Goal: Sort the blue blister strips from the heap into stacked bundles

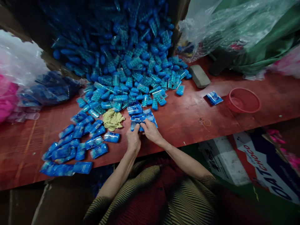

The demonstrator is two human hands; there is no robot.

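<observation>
Near the table's front edge, my left hand (133,139) and my right hand (152,132) pinch a small blue printed sleeve (134,125) between thumbs and fingers. Whether anything is inside it cannot be made out. Just beyond my fingers lie several flat blue printed sleeves (134,109). A crumpled yellow cloth (112,119) rests left of them. Farther left is a group of small bottles in blue printed sleeves (81,131). Behind all this spreads a large heap of clear blue-capped bottles (138,75) holding turquoise balls.
The heap spills from an open carton at the back. On the red table (182,125) to the right are a grey block (199,76), a blue packet (214,98) and a red plastic basket (243,100). Plastic bags flank the heap. Boxes (264,168) stand below the table's right side.
</observation>
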